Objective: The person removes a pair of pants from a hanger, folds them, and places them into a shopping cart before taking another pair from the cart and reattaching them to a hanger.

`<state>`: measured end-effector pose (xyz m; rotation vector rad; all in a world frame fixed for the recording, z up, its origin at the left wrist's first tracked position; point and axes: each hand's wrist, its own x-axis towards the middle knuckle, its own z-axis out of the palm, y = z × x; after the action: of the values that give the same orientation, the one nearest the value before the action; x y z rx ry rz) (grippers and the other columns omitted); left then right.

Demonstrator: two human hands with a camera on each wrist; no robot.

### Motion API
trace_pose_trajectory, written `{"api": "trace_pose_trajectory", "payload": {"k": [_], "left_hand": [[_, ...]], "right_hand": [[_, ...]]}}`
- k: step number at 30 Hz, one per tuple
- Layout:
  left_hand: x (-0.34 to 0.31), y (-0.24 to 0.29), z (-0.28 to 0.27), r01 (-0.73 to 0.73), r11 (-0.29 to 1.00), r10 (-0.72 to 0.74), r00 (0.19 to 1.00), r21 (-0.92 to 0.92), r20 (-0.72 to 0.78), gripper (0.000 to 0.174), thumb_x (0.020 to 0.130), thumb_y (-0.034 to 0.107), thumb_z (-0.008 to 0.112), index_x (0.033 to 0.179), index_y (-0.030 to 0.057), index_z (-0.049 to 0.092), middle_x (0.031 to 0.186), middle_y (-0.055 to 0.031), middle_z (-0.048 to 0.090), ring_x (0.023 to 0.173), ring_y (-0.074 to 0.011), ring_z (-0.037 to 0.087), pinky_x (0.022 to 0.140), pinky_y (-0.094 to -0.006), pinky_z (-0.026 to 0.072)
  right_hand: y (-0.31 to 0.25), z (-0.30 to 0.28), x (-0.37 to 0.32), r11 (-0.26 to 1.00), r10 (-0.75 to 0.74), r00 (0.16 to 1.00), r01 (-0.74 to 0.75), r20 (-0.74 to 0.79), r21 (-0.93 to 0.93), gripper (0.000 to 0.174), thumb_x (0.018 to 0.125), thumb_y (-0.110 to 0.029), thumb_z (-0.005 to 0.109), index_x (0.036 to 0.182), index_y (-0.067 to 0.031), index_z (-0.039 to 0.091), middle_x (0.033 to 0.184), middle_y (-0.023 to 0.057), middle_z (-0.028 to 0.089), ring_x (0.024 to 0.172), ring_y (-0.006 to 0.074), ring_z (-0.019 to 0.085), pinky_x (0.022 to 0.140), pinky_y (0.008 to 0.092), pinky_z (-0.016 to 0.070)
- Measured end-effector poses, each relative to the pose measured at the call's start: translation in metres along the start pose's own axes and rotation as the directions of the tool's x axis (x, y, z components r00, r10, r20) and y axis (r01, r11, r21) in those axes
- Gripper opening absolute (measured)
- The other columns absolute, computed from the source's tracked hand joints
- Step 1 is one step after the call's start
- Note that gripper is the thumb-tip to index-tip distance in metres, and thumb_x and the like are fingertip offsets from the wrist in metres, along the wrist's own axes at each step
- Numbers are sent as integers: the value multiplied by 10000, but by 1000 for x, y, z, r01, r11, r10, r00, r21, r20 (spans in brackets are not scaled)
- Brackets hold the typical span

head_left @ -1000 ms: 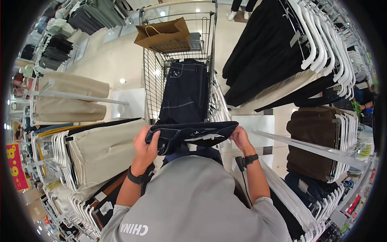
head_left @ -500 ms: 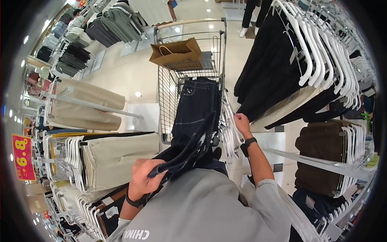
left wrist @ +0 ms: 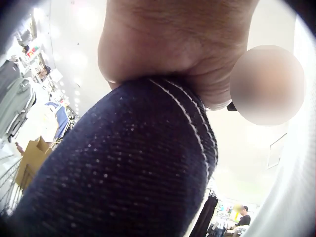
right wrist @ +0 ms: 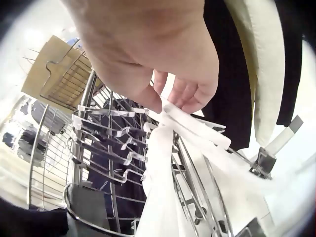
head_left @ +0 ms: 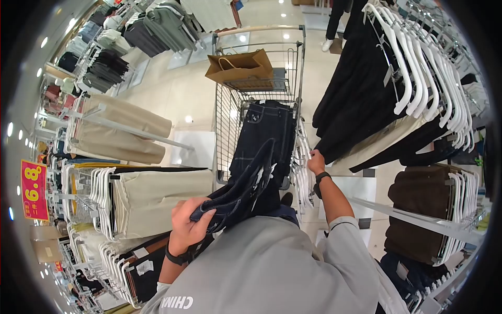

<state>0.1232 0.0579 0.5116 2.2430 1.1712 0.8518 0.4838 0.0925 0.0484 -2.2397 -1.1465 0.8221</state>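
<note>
My left hand point(head_left: 188, 222) grips the waistband of dark blue jeans point(head_left: 230, 206) with pale stitching, close in front of my body. Their free end droops forward over the near end of a shopping cart point(head_left: 222, 131). The left wrist view shows the denim point(left wrist: 123, 158) bunched under the palm, with a double white seam. To the right, my right hand point(head_left: 316, 163) pinches a white clip hanger point(right wrist: 195, 128) among several hangers point(head_left: 302, 180) hooked on the cart's side. More dark jeans point(head_left: 266, 125) lie in the cart.
A brown paper bag point(head_left: 240, 68) sits at the cart's handle end. Black trousers point(head_left: 355, 89) hang on the right, above brown ones point(head_left: 418, 209). Cream trousers point(head_left: 162, 199) hang on the left. Beyond the cart, a person's legs point(head_left: 334, 26) show.
Both hands held the jeans by the waistband a second ago. My right hand has let go and moved right to the hangers; the jeans now hang from my left hand.
</note>
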Motion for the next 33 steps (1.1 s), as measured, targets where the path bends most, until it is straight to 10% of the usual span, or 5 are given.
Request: {"api": "trace_pose_trajectory", "payload": {"k": [7,11,16,33], "left_hand": [[2,0,5,-32,997,34,999,-66,27,152,724,0,719,854,-12,641,689,-115,644,568,-226,617,541,-282,459],[3,0,9,-64,993,67,997,-100,24,147,723,4,722,845,-12,643,668,-108,638,553,-214,611,534,-280,456],[6,0,11,-55,986,65,996,-156,61,130,729,28,730,821,-11,646,634,-96,623,525,-203,598,510,-276,443],[-18,-8,5,-53,981,60,998,-185,31,154,729,37,742,830,-24,642,652,-95,622,514,-198,585,503,-277,428]], "right_hand": [[-11,-33,6,994,72,958,-47,276,-97,316,757,-236,575,905,27,669,985,253,660,967,428,622,885,442,491],[-51,-58,-29,968,104,994,-109,-32,-225,321,844,-297,540,939,-17,664,935,237,669,917,408,638,812,461,509],[-44,-55,-48,959,-102,990,72,-96,-273,243,897,-243,520,884,-8,579,902,197,663,851,377,642,741,484,500],[-59,-60,-99,990,-124,870,138,-477,-6,225,928,-233,526,969,-29,610,883,183,652,832,390,622,715,448,478]]}}
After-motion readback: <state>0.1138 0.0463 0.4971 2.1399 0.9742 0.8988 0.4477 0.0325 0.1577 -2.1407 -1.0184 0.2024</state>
